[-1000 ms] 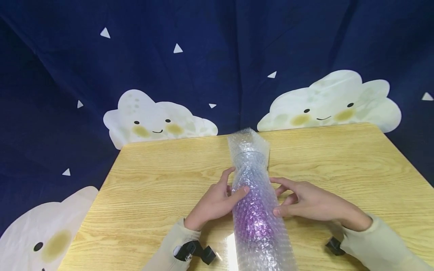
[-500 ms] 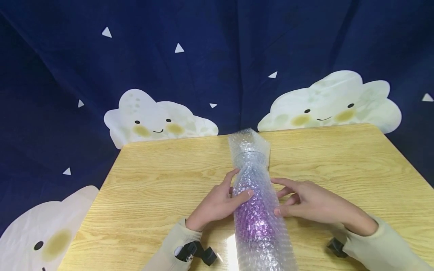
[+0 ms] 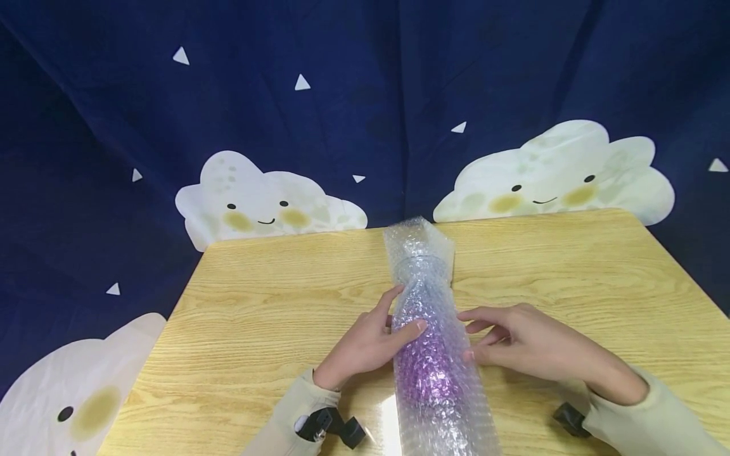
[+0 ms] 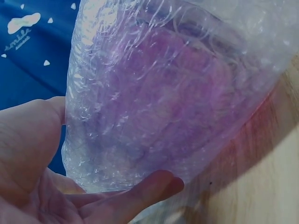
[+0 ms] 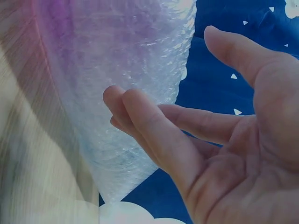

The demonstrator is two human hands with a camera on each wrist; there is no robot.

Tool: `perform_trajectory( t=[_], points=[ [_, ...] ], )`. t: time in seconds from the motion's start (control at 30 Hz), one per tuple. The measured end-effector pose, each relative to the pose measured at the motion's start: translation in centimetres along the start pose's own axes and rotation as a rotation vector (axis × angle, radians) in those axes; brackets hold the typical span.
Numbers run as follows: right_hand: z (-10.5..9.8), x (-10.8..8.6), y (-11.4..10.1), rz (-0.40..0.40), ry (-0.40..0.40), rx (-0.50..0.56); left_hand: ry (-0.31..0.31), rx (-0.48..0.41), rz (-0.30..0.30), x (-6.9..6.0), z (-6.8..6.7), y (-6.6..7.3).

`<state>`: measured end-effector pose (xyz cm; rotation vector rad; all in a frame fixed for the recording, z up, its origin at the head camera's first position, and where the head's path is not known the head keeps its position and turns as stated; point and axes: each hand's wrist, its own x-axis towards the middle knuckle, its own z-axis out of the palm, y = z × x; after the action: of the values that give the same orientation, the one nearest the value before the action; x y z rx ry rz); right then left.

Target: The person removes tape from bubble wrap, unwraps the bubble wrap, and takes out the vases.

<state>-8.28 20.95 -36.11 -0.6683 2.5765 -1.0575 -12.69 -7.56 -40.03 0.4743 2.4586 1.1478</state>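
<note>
A long bubble-wrapped bundle (image 3: 428, 373) lies lengthwise on the wooden table, a purple bottle-shaped thing showing through its clear wrap. My left hand (image 3: 371, 339) holds it from the left, thumb over the top and fingers along the side. In the left wrist view the fingers of that hand go partly out of sight behind the wrap (image 4: 154, 102). On the other side my right hand (image 3: 525, 345) is spread loosely, its fingertips at the bundle's right edge. The right wrist view shows that hand's thumb apart from the wrap (image 5: 117, 60) and its fingers loosely bent.
The wooden table (image 3: 274, 297) reaches back to a dark blue cloth (image 3: 342, 114) printed with clouds and white triangles. Black wrist cameras sit at the left cuff (image 3: 327, 424) and right cuff (image 3: 570, 419). The bundle's near end runs out of the head view.
My left hand has slid slightly to the right on the bundle. The right hand and forearm have shifted a little to the right. The bundle has hardly moved.
</note>
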Motion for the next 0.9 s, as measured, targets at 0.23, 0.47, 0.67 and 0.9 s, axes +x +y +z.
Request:
perform_trajectory(
  t=[0.23, 0.47, 0.67, 0.9],
  points=[
    [-0.1, -0.3, -0.6, 0.007, 0.023, 0.002, 0.001, 0.0, 0.003, 0.0, 0.0, -0.1],
    [0.0, -0.5, -1.4, -0.016, 0.057, -0.019, 0.0, 0.0, 0.014, 0.1, 0.0, -0.2],
    [0.4, -0.9, -2.2, -0.076, 0.154, -0.082, -0.002, -0.008, 0.008, 0.2, 0.1, -0.3],
    [1.4, -1.2, -3.5, -0.085, 0.243, -0.149, -0.001, -0.016, 0.012, 0.2, 0.2, -0.3]
  ],
)
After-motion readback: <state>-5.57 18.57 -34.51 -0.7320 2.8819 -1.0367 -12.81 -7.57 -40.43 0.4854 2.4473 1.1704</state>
